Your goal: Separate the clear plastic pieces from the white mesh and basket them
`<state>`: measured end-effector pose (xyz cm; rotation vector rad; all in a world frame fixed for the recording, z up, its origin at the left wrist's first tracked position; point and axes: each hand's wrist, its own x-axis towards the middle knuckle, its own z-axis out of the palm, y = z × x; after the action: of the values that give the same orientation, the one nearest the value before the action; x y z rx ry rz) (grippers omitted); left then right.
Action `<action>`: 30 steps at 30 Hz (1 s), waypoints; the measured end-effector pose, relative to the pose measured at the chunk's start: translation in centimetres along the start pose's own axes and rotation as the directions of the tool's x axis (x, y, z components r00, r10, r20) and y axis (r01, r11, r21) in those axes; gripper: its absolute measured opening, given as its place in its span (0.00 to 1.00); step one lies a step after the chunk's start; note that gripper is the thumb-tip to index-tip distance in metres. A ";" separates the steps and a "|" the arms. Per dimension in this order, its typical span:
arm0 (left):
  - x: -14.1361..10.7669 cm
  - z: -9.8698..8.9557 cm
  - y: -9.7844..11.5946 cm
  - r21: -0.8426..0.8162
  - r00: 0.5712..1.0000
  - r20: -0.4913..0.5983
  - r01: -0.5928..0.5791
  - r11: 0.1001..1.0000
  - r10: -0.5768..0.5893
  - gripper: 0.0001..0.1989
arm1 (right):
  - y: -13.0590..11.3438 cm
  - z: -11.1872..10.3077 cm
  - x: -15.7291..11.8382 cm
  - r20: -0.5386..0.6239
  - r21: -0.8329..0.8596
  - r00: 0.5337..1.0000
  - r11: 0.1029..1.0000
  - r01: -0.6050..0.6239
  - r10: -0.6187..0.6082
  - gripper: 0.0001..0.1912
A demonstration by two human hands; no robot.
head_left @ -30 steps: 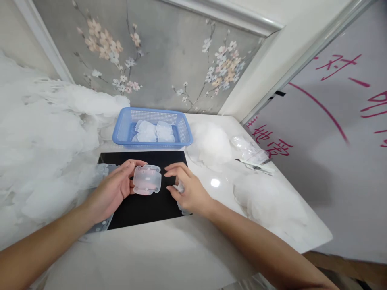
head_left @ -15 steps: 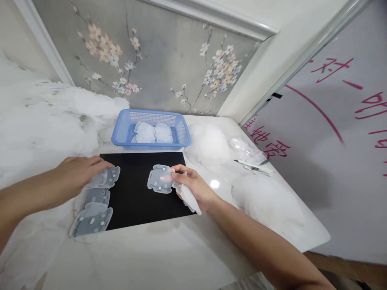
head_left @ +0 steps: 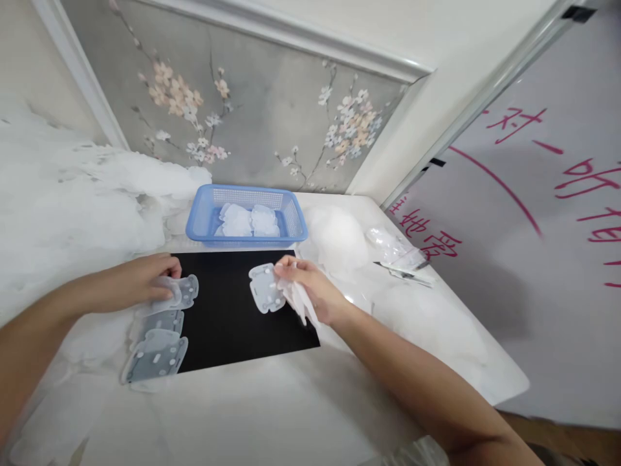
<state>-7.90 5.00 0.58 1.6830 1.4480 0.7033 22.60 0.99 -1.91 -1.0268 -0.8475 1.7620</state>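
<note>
Plastic piece [head_left: 266,288], one: frosted, see-through, roughly square with rounded corners and notched sides, marked with small pale spots; held above the right part of the mat.

Handling, judged by eye: very light, thin, bendable yet springy, likely smooth and a little slippery; creases more readily than it breaks. Best hold: a pinch at the edge, thumb on one face, fingers behind.

Right hand [head_left: 313,281]: closed in a pinch on that piece's right edge, with a loose bunch of thin whitish sheets [head_left: 299,303] also in its grasp, fanned downward.

Left hand [head_left: 158,275]: partly curled, thumb and fingers at a second piece [head_left: 187,291] by the mat's left edge; whether it grips or only rests there cannot be told.

Row of like pieces [head_left: 158,359]: overlapping, along the mat's left edge, nearer the wearer.

Mat [head_left: 223,310]: black, flat, smooth, straight-edged.

Basket [head_left: 246,240]: blue plastic, mesh-walled, just beyond the mat; more frosted pieces [head_left: 237,223] inside, stacked.

Heap [head_left: 63,194]: white, translucent, layered, large, at left.

Bench [head_left: 218,414]: white, glossy, under all.
</note>
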 end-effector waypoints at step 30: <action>-1.4 6.3 2.4 -0.474 0.912 0.346 0.374 0.797 -0.222 0.30 | 3.8 -2.4 0.3 0.115 -0.158 0.986 0.978 0.135 -0.118 0.23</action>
<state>-1.75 2.23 -0.67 1.0365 1.1465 0.5929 23.34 0.21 -6.30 -0.9694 -1.1165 1.6706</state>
